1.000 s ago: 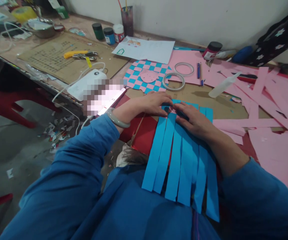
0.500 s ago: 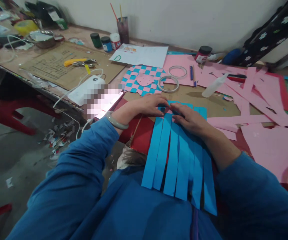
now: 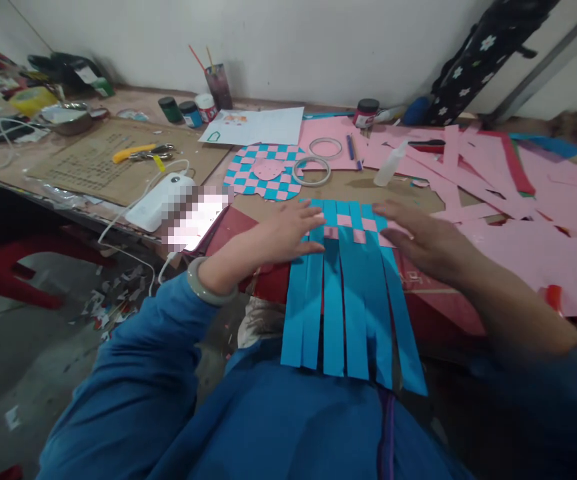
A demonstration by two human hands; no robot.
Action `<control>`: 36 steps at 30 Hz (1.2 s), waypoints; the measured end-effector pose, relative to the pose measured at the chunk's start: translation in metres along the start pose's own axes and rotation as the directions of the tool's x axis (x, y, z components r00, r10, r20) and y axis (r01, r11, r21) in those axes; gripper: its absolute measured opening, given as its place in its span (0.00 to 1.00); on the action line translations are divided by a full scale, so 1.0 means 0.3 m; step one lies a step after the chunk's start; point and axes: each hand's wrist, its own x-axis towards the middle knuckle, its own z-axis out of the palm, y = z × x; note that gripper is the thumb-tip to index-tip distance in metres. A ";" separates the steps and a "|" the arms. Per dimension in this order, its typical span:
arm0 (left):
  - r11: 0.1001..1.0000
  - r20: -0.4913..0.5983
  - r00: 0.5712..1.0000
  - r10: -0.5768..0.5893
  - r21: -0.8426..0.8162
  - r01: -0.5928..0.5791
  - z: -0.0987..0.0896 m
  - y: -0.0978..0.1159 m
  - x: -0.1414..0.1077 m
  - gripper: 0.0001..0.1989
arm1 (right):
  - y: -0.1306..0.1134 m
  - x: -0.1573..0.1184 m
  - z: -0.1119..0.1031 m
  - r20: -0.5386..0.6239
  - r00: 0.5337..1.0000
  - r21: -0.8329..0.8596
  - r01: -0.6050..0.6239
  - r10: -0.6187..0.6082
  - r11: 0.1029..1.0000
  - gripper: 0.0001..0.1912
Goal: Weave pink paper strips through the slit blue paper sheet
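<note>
A sheet of blue paper (image 3: 333, 307) cut into long strips hangs over the table's front edge toward my body. Near its top, pink paper strips (image 3: 344, 221) pass over and under the blue ones. My left hand (image 3: 288, 232) is over the sheet's upper left side, fingers stretched and apart. At the upper right side, my right hand (image 3: 425, 241) is also open, its fingertips by the pink strip's end. Whether the fingertips touch the paper, I cannot tell. Behind lies a round blue-and-pink checked paper piece (image 3: 246, 181).
Two tape rolls (image 3: 312, 171), a glue bottle (image 3: 391, 165) and pencils (image 3: 354, 152) lie beyond the sheet. Pink paper scraps (image 3: 451, 160) cover the right side. A lit phone (image 3: 203, 220), a white power bank (image 3: 161, 203) with cables, and yellow-handled pliers (image 3: 141, 153) are at the left.
My hands have moved apart from the middle of the sheet's top, uncovering the pink woven strips. The right hand has moved outward to the right, and the view has shifted.
</note>
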 end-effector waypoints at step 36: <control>0.990 0.004 0.992 -0.124 -0.059 0.124 0.170 0.159 -0.331 0.37 | -0.155 -0.277 0.193 0.149 0.961 -0.283 0.269 -0.234 0.921 0.41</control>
